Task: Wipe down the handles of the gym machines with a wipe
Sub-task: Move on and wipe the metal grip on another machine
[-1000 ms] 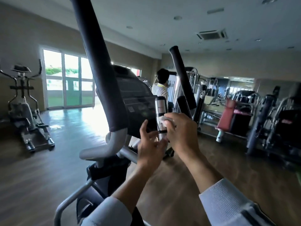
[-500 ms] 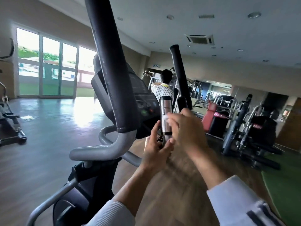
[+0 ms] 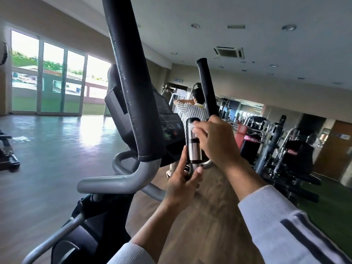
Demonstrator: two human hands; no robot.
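Sunlight comes through big glass doors [image 3: 57, 80] onto a shiny gym floor, with many machines along the far wall. Close up stands a cross-trainer with a dark screen [image 3: 167, 121]. Its short silver handle [image 3: 193, 143] sticks up almost straight, just in front of the screen. The right hand [image 3: 213, 141] is curled round the top part of that handle from the right side, and a bit of white wipe [image 3: 195, 128] peeks out under its fingers. The left hand [image 3: 181, 185] sits lower down. Its thumb and fingers pinch the thin grey post just under the silver part and hold it steady. Since the handle runs up and down, the wipe likely needs to slide down along it, toward the left hand. The tall black handle [image 3: 131, 77] on the left is close by, and the other black handle [image 3: 207, 88] rises just behind the right hand.
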